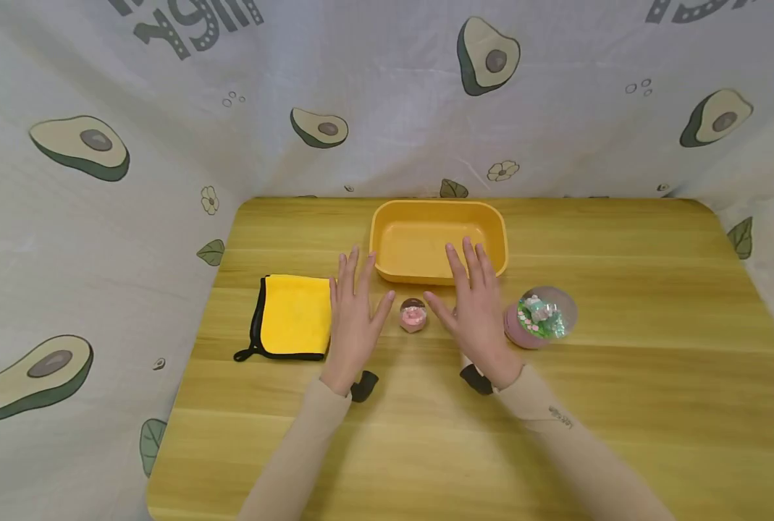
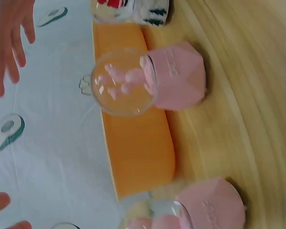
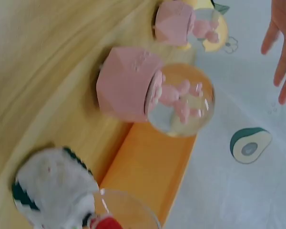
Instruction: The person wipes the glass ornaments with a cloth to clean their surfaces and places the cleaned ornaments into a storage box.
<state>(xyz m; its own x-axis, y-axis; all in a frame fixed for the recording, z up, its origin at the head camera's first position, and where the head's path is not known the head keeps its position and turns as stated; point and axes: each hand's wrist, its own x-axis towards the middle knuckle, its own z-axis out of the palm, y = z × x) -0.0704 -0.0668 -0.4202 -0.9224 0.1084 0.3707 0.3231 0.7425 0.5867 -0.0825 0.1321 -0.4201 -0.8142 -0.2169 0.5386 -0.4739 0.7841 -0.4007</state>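
Observation:
My left hand hovers over the table with its fingers spread, overlapping the right edge of a folded yellow cloth in the head view. My right hand is also spread, its fingertips overlapping the yellow tray. Neither holds anything. Between them stands a small snow globe with a faceted pink base and pink figure. Both wrist views show a second pink-based globe on the left and a white-based globe with green trees and a red figure on the right; my hands mostly hide these from above.
Right of my right hand stands a larger globe with a purple base and green and pink contents. The wooden table backs onto a white curtain printed with avocados. The cloth has a black border and a loop at its left corner.

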